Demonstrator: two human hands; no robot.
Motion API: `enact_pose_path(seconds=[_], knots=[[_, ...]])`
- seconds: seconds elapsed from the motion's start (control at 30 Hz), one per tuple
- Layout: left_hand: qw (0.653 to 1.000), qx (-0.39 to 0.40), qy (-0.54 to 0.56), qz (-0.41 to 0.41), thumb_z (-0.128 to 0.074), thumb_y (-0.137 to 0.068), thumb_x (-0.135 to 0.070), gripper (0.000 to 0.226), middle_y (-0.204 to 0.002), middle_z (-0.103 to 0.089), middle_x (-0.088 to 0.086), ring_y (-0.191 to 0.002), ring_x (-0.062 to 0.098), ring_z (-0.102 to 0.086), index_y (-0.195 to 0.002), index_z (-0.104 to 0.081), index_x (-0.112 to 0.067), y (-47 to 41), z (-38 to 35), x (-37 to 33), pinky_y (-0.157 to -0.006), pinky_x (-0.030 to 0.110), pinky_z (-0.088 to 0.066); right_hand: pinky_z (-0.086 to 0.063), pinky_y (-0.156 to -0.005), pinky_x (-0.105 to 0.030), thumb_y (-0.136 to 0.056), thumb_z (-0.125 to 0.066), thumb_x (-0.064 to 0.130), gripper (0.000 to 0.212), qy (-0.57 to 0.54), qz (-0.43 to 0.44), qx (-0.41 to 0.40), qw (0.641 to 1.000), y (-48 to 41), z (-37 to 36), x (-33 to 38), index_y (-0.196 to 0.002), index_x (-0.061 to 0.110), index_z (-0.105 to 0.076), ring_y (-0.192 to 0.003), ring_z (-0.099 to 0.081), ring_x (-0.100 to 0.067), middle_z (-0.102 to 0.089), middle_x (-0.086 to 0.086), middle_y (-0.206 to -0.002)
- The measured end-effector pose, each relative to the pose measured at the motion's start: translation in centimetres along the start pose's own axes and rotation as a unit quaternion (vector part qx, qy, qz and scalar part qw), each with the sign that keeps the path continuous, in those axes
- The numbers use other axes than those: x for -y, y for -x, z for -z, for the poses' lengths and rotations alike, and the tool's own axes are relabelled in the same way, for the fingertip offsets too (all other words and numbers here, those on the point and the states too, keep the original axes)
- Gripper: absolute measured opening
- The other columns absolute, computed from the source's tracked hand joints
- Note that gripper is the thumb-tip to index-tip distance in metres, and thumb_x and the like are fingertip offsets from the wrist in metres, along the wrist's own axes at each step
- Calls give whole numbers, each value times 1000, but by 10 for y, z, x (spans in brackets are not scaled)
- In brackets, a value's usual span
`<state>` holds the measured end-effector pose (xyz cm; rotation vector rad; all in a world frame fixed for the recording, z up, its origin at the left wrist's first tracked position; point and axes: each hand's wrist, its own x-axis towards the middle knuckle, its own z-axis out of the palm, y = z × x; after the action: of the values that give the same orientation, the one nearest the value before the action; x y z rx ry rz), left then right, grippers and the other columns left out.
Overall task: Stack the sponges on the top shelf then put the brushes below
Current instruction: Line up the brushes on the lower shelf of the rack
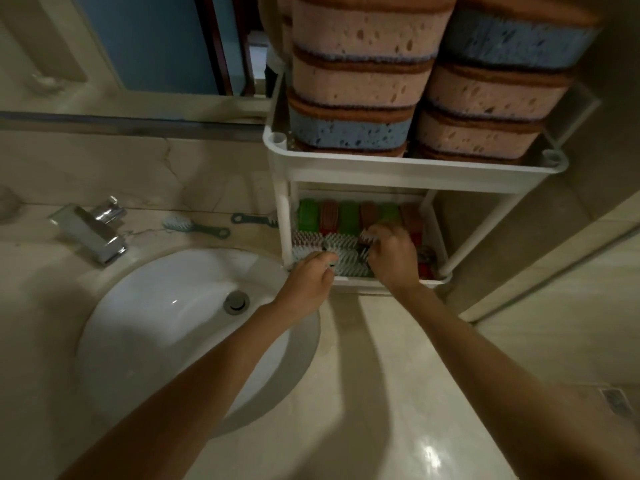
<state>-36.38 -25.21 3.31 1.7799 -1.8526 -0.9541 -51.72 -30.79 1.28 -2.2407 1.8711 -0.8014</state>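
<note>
While the left hand (310, 275) and right hand (393, 254) reach into the lower shelf (360, 281) of the white plastic rack (285, 220), porous pink and blue sponges (356, 88) stand stacked above.
The sponges fill the top shelf (415, 169) in two columns. Green- and red-backed brushes (346, 216) line the lower shelf's far side. At its near edge the left hand pinches a pale-bristled brush (346, 268), and just beside it the right hand's fingers curl over a white-bristled brush (365, 236). A teal-handled brush (194, 227) lies on the beige stone surface (381, 375) behind the round white sink (138, 323).
</note>
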Motion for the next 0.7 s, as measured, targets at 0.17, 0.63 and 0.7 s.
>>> enact_pose_path(seconds=[0.17, 0.63, 0.7], knots=[[992, -72, 65, 80, -46, -93, -6, 24, -109, -69, 15, -103, 29, -62, -107, -66, -3, 51, 42, 43, -91, 33, -48, -39, -66, -30, -73, -42, 5, 19, -126, 121, -53, 983, 63, -21, 70, -88, 8, -51, -76, -53, -27, -59, -19, -80], [974, -54, -165, 143, -42, -91, 2, 33, -126, -58, 20, -116, 33, -55, -119, -59, 1, -36, 137, 189, -96, 36, -46, -33, -108, -39, -94, -37, 9, 39, 68, 27, 310, 948, -33, -150, 179, -133, 2, -40, -130, -37, -34, -38, -18, -142], [969, -38, -214, 117, -40, -90, 6, 36, -125, -57, 21, -113, 33, -57, -121, -58, 2, -55, 137, 198, -92, 37, -46, -27, -113, -39, -100, -31, 27, 42, 96, -32, 302, 948, -53, -167, 179, -138, 10, -36, -136, -33, -30, -34, -14, -149]])
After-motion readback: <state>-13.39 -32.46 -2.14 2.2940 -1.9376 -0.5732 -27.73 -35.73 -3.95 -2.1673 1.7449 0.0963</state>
